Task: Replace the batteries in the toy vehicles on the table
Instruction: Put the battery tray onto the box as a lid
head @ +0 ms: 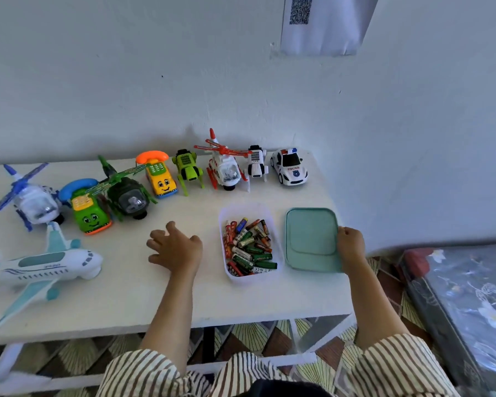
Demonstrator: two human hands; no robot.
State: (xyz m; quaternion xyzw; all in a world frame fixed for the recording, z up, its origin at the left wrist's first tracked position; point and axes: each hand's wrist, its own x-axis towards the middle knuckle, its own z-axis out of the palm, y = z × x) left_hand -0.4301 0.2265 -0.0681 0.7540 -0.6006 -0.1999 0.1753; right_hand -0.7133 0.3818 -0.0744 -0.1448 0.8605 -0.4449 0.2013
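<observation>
Striped sleeves at lower centre lead to both hands over the white table. The left hand is spread wide and holds nothing, left of the clear tub of batteries. The right hand grips the right edge of the teal lid, which lies flat just right of the tub. A white toy airliner sits at lower left. Farther back, a row of toys lines the wall: blue helicopter, green phone car, dark green helicopter, yellow phone car, red-and-white helicopter, police car.

A home room — a floral mattress at lower right, patterned floor tiles beneath the white table, plain painted wall behind.
</observation>
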